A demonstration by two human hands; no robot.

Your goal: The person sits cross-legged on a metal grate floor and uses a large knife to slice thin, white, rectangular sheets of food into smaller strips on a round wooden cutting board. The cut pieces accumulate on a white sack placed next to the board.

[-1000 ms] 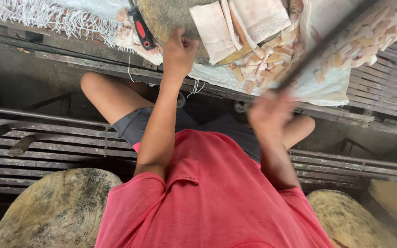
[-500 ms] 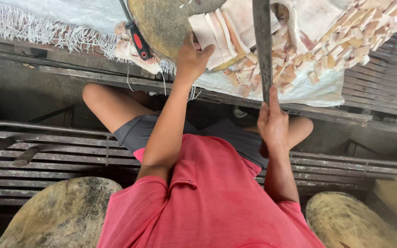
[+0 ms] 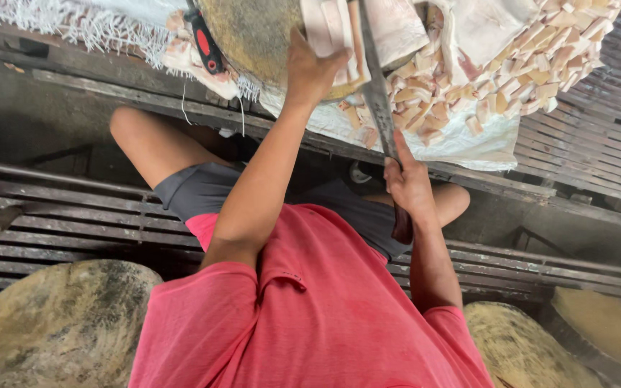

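Observation:
My left hand (image 3: 312,66) presses down on pale strips of fatty meat (image 3: 333,34) lying on a round wooden chopping block (image 3: 253,36). My right hand (image 3: 408,184) is closed around the dark handle of a long knife (image 3: 378,93). Its blade runs up across the edge of the block, just right of my left hand, and lies against the meat strips. A heap of small cut meat cubes (image 3: 483,90) lies to the right on a white sheet (image 3: 461,147).
A red-and-black handled tool (image 3: 206,44) rests at the block's left edge beside a fringed white cloth (image 3: 73,20). Below me are dark wooden slats (image 3: 52,223), a round stump (image 3: 59,327) at lower left and another stump (image 3: 522,352) at lower right.
My right hand has brought the knife from a raised slant at the right down to a near-upright line across the meat. My left hand has stayed on the strips.

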